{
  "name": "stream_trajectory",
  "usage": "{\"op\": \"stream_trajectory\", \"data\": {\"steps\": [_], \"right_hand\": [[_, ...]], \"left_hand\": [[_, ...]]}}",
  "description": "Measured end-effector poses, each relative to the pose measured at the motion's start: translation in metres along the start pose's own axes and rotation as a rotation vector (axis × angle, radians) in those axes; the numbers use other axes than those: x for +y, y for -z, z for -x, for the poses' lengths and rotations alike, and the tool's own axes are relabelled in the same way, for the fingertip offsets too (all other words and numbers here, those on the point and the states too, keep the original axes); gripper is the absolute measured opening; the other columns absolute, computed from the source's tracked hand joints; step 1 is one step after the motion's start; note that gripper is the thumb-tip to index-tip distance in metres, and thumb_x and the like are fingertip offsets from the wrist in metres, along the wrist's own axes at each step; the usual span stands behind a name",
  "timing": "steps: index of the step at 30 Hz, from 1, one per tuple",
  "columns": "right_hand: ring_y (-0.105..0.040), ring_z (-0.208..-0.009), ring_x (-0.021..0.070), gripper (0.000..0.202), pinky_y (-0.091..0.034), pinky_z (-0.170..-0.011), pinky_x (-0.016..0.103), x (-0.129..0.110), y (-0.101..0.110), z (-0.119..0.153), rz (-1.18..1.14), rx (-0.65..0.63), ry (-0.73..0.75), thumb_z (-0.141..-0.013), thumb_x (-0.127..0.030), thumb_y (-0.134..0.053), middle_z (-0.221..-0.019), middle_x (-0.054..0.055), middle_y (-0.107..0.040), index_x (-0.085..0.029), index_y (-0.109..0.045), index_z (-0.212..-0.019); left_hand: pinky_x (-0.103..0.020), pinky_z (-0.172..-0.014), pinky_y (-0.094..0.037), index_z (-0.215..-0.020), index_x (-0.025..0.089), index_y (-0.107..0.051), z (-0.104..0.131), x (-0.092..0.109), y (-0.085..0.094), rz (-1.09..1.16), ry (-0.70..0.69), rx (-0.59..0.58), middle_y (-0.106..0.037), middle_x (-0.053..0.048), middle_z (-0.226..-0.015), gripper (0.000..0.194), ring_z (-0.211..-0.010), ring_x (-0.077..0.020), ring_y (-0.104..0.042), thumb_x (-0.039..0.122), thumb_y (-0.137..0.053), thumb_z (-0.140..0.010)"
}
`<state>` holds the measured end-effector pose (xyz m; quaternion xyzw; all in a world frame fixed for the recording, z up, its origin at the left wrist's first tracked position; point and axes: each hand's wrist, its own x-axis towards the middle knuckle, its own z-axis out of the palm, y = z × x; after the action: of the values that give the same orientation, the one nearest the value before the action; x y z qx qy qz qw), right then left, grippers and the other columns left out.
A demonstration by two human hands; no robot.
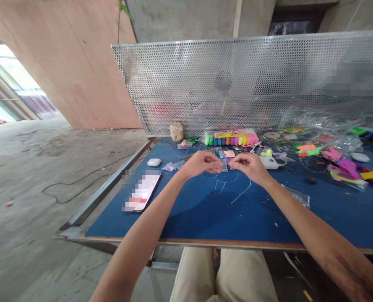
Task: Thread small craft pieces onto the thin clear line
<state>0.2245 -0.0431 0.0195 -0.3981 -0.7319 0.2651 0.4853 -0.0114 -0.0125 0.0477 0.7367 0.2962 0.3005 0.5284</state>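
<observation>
Above the blue tabletop, my left hand (205, 162) pinches a thin pale cord (218, 187), its fingers curled together. Facing it a short gap away, my right hand (248, 165) also has thumb and fingers pinched on the cord. Loops of the cord hang below both hands, and one loose end (241, 195) trails under my right hand. Small plastic bags with purple and peach contents (229, 154) lie just behind and between the hands. Whether the fingertips hold anything smaller is too fine to tell.
A phone (144, 191) and a white earbud case (154, 162) lie left. Behind stand a tray of coloured clay (232, 137), a wrapped lump (176, 131) and a perforated metal panel (186, 84). A white device (269, 162) and colourful pieces (346, 167) lie right.
</observation>
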Motion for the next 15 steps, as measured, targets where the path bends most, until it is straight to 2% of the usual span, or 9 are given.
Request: {"op": "stream_trajectory", "data": {"steps": [3, 6, 11, 15], "right_hand": [[-0.064, -0.068, 0.0188, 0.015, -0.049, -0.062, 0.032, -0.002, -0.004, 0.003, 0.193, 0.102, 0.134, -0.084, -0.034, -0.067, -0.076, 0.003, -0.073, -0.022, -0.074, -0.077], [-0.064, -0.071, 0.0194, 0.015, -0.049, -0.066, 0.033, -0.003, -0.007, 0.006, 0.241, 0.201, 0.232, -0.086, -0.032, -0.065, -0.077, 0.003, -0.072, -0.023, -0.072, -0.077], [-0.063, -0.069, 0.019, 0.015, -0.05, -0.068, 0.033, 0.0, -0.011, 0.008, 0.255, 0.313, 0.25, -0.087, -0.031, -0.064, -0.075, 0.003, -0.07, -0.022, -0.068, -0.075], [-0.063, -0.069, 0.0196, 0.015, -0.051, -0.069, 0.034, -0.003, -0.014, 0.009, 0.263, 0.353, 0.244, -0.087, -0.032, -0.063, -0.074, 0.003, -0.069, -0.023, -0.067, -0.076]], "left_hand": [[-0.033, -0.078, -0.062, -0.092, 0.011, -0.074, -0.006, -0.01, 0.001, 0.133, 0.107, 0.106, -0.075, -0.012, -0.085, 0.036, -0.079, -0.0196, -0.073, 0.038, -0.083, -0.07], [-0.03, -0.075, -0.061, -0.092, 0.01, -0.075, -0.01, -0.017, 0.0, 0.274, 0.144, 0.177, -0.075, -0.013, -0.085, 0.038, -0.077, -0.0183, -0.073, 0.038, -0.084, -0.069], [-0.026, -0.07, -0.059, -0.092, 0.008, -0.074, -0.012, -0.019, -0.009, 0.375, 0.127, 0.199, -0.075, -0.014, -0.091, 0.037, -0.076, -0.0164, -0.072, 0.038, -0.083, -0.072], [-0.031, -0.076, -0.061, -0.091, 0.009, -0.074, -0.012, -0.016, -0.015, 0.379, 0.164, 0.227, -0.075, -0.015, -0.094, 0.038, -0.079, -0.0187, -0.073, 0.041, -0.083, -0.072]]}}
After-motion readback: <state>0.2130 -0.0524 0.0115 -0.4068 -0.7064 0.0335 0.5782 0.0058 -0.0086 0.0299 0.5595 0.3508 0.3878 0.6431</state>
